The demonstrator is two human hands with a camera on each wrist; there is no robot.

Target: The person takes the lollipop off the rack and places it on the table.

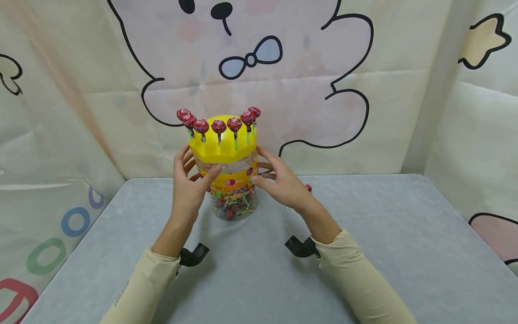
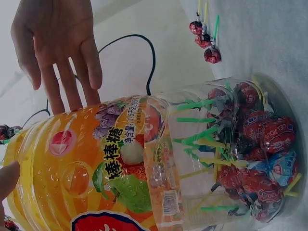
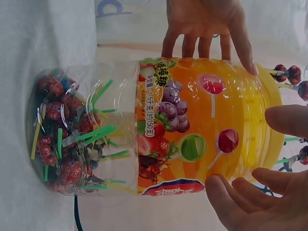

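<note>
Lollipop jar point(image 1: 229, 182): head cam has it standing on tbl point(image 1: 384, 234), btwn L hand point(image 1: 191, 184) & R hand point(image 1: 285, 182), both gripping its sides, lid pops point(image 1: 219, 126) round yellow lid point(image 1: 222, 153); L-wrist cam adds 3 loose pops point(image 2: 204, 40) past jar, mostly hidden behind R hand in head; R-wrist cam gives green lolly print point(image 3: 192, 147) clearly.

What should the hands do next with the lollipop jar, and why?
Maybe the right hand should reach for a loose lollipop, because a few lie on the table near the jar, while other lollipops already stick up around the yellow lid.
</note>
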